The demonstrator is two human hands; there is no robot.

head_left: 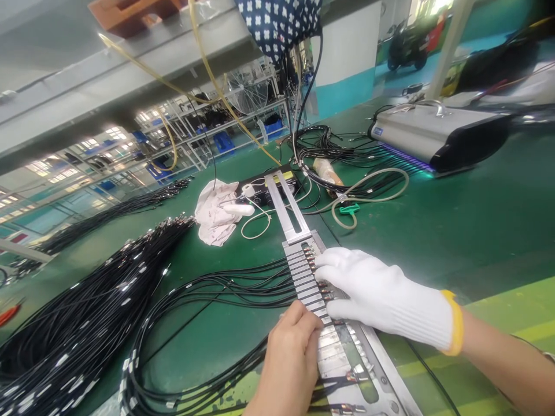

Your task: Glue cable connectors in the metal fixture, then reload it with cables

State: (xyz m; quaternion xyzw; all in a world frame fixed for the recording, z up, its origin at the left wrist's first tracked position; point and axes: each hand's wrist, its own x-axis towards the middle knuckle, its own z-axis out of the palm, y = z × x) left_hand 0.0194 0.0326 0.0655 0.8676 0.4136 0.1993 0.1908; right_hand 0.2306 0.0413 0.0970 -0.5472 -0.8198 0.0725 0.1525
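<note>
A slotted metal fixture [310, 283] lies lengthwise before me, with several black cables [260, 283] laid side by side across its grooves. Their small metal connector ends [309, 251] sit along the fixture's central slot. My left hand [292, 352] is bare and closed at the fixture's left edge, its fingertips pinched on a black cable that crosses there. On the other side my right hand [377, 286], in a white knitted glove with a yellow cuff, has its fingers stretched over the connector ends, thumb apart. The gloved fingertips touch the fixture's slot area. More cable ends [353, 377] rest nearer me on the fixture.
A large bundle of black cables [99, 300] covers the left of the green table [455, 231]. Behind the fixture are a crumpled cloth [217, 214] and a black box [260, 188]. A silver lamp unit [433, 133] glows over cables at back right. Yellow hoses [208, 69] hang above.
</note>
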